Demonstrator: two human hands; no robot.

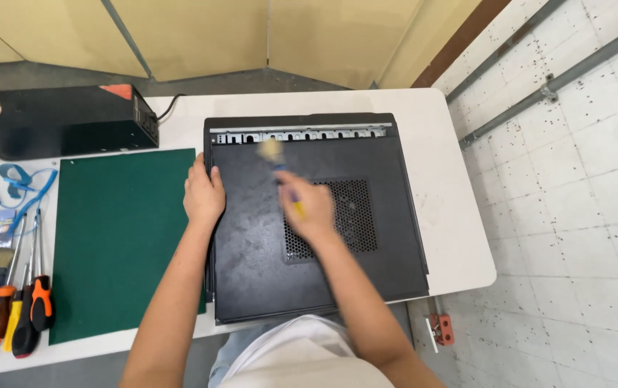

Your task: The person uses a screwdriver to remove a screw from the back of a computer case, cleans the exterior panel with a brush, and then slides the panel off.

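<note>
Seen from above, a person works over a black computer case (pixel 316 223) lying flat on its side on a white surface (pixel 438 144). The case takes up the middle of the surface, its near edge jutting just over the front rim, a strip of bare metal slots running along its far edge.

The right hand (pixel 309 208) is closed around the handle of a small paintbrush (pixel 280 172), blurred in the frame, whose pale bristles sit on the dark panel close to the metal strip. The hand hovers above a honeycomb vent grille (pixel 345 215) set into the panel.

The left hand (pixel 203 194) rests on the left edge of the case, fingers laid along the rim and gripping nothing else; the two hands are apart, with a stretch of black panel between them.

Just left of the case lies a green cutting mat (pixel 122 237), touching or nearly touching its side. Beyond the mat, at the left edge of the surface, screwdrivers (pixel 25 309) with orange and black handles lie in a row, with a blue wrist strap (pixel 17 183) coiled further back. A second black box (pixel 57 118) stands at the far left corner, a cable trailing from its rear. Speckled white floor tiles (pixel 582 215) fill the right of the frame.
</note>
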